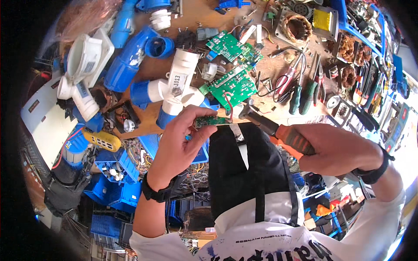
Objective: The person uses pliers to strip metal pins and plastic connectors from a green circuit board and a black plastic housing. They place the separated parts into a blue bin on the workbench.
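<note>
My left hand (180, 132) pinches a small green circuit board (208, 121) between thumb and fingers, just over the table's near edge. A reddish wire (229, 103) runs from beside it up to a larger green circuit board (233, 87) lying on the table. In my right hand (339, 150) is a hammer (272, 126) with an orange-and-black grip and a dark shaft. Its metal head is close to the right end of the small board; whether they touch I cannot tell. Another green board (226, 45) lies farther back.
Blue and white pipe fittings (174, 93) crowd the wooden table (278, 113) on the left. Screwdrivers (309, 96), pliers (320, 78) and a copper-wound motor stator (296, 28) lie at right. A yellow device (102, 141) and blue crates (117, 191) are at lower left. A black apron (235, 174) covers my front.
</note>
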The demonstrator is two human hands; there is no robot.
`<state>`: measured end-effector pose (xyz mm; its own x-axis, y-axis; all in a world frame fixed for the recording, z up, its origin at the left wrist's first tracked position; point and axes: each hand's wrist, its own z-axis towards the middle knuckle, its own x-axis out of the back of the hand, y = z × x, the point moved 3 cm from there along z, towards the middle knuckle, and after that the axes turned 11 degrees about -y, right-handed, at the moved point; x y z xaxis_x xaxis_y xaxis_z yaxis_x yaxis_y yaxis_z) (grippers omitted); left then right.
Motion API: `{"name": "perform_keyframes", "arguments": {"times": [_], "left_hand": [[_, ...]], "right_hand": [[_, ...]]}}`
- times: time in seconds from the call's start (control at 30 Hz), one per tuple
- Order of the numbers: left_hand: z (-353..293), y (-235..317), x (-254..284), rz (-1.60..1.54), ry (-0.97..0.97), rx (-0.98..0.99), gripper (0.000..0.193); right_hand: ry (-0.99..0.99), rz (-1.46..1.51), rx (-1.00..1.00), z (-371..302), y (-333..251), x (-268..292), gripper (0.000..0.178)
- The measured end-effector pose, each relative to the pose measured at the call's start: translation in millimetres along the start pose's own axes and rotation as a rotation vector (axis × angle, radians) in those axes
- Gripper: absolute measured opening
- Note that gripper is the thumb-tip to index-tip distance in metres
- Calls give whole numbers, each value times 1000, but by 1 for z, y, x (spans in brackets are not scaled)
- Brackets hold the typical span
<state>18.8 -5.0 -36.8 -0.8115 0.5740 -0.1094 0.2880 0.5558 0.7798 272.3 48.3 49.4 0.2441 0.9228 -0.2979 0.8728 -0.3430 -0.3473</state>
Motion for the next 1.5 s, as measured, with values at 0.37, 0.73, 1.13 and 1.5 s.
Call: {"name": "perform_keyframes", "arguments": {"times": [0.37, 0.73, 1.13, 1.5], "left_hand": [[2, -19, -14, -327, 36, 83, 24], [4, -31, -28, -515, 66, 45, 30], [7, -29, -31, -215, 105, -81, 23], [4, -23, -44, -8, 257, -199, 17]], "right_hand": [[154, 118, 208, 28, 25, -34, 39], [139, 509, 411, 44, 35, -65, 41], [148, 386, 464, 45, 43, -68, 48], [183, 347, 536, 45, 48, -70, 51]]}}
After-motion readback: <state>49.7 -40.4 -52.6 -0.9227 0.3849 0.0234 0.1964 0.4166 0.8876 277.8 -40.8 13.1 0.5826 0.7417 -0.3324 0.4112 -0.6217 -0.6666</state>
